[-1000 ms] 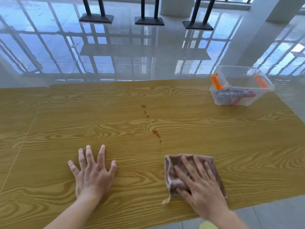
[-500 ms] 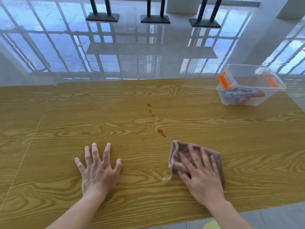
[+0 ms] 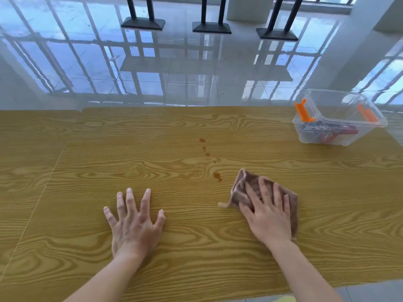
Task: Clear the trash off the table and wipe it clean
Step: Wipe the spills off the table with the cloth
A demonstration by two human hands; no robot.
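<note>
A brown cloth (image 3: 241, 188) lies folded on the wooden table (image 3: 196, 247), and my right hand (image 3: 267, 211) presses flat on it with fingers spread. A trail of brown stain drops (image 3: 217, 176) runs from just left of the cloth's far corner up toward the table's middle, ending at a drop (image 3: 202, 140). My left hand (image 3: 133, 223) rests flat on the bare table, fingers apart, holding nothing. A clear plastic bin (image 3: 340, 120) with orange latches stands at the far right and holds crumpled trash.
The table's far edge meets a glossy tiled floor (image 3: 196, 73) with three black stand bases (image 3: 211, 27) beyond. A seam (image 3: 43, 186) runs down the table's left part. The near edge is at the bottom right, with a yellow-green scrap (image 3: 283, 299) below it.
My right hand has slid the cloth forward toward the nearest stain drop, and the cloth's left corner has bunched up. My left hand stays flat in place.
</note>
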